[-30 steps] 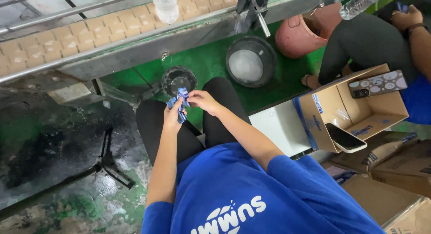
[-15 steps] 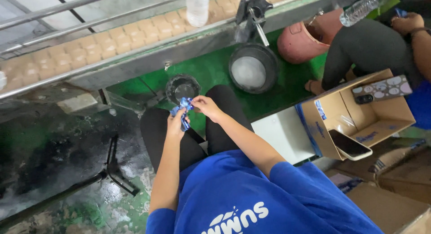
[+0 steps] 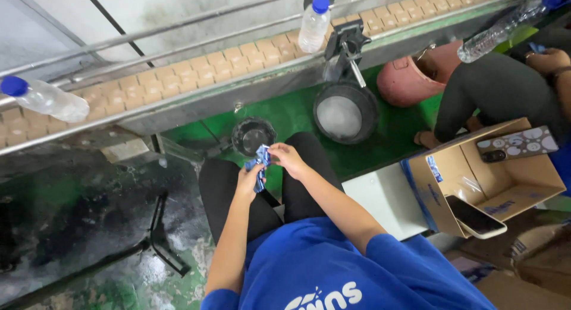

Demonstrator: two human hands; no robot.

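I sit with my knees toward a conveyor belt point(image 3: 178, 78). Both hands meet above my knees on a small blue and white label strip point(image 3: 260, 164). My left hand point(image 3: 248, 176) grips its lower part. My right hand point(image 3: 286, 156) pinches its upper end with the fingertips. A clear plastic bottle point(image 3: 314, 23) with a blue cap stands upright on the belt ahead. Another such bottle point(image 3: 44, 99) lies tilted on the belt at the far left.
A black round tub point(image 3: 253, 135) and a larger round dish point(image 3: 345, 114) sit on the green floor under the belt. An open cardboard box point(image 3: 505, 179) with two phones on its flaps is at my right. Another person in dark trousers point(image 3: 505, 90) sits beyond it, beside a pink bucket point(image 3: 410, 78).
The upright bottle has travelled rightward along the belt. A second bottle has come into view at the far left. My hands stay on the strip above my knees.
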